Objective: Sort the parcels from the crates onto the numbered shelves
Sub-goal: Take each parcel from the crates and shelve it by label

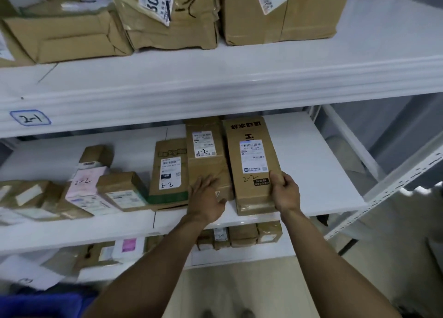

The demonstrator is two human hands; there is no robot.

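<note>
Two parcels are being touched on the middle shelf [311,174]. The long brown parcel [251,164], hand-marked "2-2", is lying flat on the white board with its near end at the front edge. The right hand [286,190] is gripping its near right corner, fingers [279,177] curled close together over the top face, just right of the handwritten mark. Directly left of those fingers, touching the long parcel's side, a shorter brown parcel [206,159] is lying parallel to it. The left hand [207,200] is resting flat on its near end, fingers [203,182] straight and slightly spread, thumb pointing out toward the long parcel. Left of the left fingers, a flat parcel with a green stripe [169,171] is sitting against the shorter one, also marked "2-2". Farther left, several small parcels [122,190] are lying jumbled, blurred at the frame edge. Beyond and above the fingertips, the upper shelf [215,78] is carrying large cartons [167,15], and a "2-1" tag [30,118] is showing on its front lip. Below the wrists, more small boxes [254,234] are sitting on the lower shelf.
</note>
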